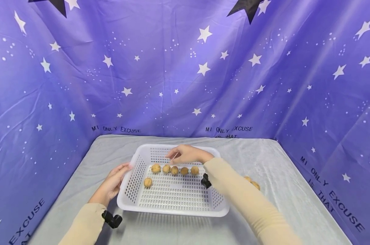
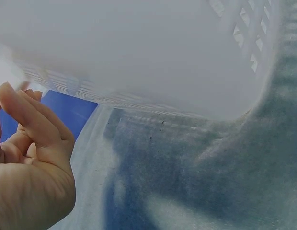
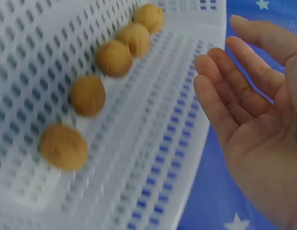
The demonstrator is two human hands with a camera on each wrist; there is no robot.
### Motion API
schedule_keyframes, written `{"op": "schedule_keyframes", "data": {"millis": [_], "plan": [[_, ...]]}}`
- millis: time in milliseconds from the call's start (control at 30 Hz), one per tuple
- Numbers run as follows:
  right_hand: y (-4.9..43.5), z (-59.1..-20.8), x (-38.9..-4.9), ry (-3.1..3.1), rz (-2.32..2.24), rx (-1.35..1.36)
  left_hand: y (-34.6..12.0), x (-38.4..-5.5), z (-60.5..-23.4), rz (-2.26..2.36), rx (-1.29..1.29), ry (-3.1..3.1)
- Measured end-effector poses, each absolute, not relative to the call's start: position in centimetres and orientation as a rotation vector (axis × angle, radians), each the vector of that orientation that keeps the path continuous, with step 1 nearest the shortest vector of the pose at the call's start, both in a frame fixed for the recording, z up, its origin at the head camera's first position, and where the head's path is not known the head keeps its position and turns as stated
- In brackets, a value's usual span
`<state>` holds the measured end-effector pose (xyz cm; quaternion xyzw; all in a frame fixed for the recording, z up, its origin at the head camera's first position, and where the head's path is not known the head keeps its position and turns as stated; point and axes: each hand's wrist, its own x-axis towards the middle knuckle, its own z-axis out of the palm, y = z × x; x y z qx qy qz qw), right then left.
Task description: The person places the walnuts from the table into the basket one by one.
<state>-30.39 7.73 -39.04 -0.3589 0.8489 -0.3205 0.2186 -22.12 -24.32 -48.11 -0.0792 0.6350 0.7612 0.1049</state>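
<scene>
A white perforated plastic basket [image 1: 172, 212] stands on the cloth-covered table. My left hand [image 1: 113, 182] holds the basket's left rim, its fingers bent at the edge; the left wrist view shows the same hand [image 2: 36, 158] beside the basket wall. Over the basket's far side hovers my right hand [image 1: 188, 153], fingers loosely bent. The right wrist view shows nothing in that hand [image 3: 258, 110]. Several walnuts [image 1: 174, 170] lie in a row along the far part of the basket floor. A single walnut [image 1: 148, 182] sits nearer the left wall.
More walnuts [image 1: 255, 185] lie on the table right of the basket, partly hidden behind my right sleeve [image 1: 243, 190]. Grey cloth [image 1: 283, 170] covers the table. A purple star-printed curtain [image 1: 160, 75] encloses the back and both sides.
</scene>
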Motion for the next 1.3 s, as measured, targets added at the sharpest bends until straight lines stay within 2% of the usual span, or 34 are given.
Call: {"op": "schedule_keyframes", "data": {"millis": [567,933,1300], "plan": [[20.1,-37.8,-29.8,2.589,-1.025,-0.951,-24.2,-22.0,-48.0,2.273,-0.218,1.835],[27.6,-40.5,-28.5,2.734,-1.043,-0.763,-24.4,-22.0,-48.2,2.265,-0.199,1.849],[32.6,-44.5,-26.2,2.692,-0.991,-0.563,-24.4,-22.0,-48.4,2.253,-0.213,1.866]]}}
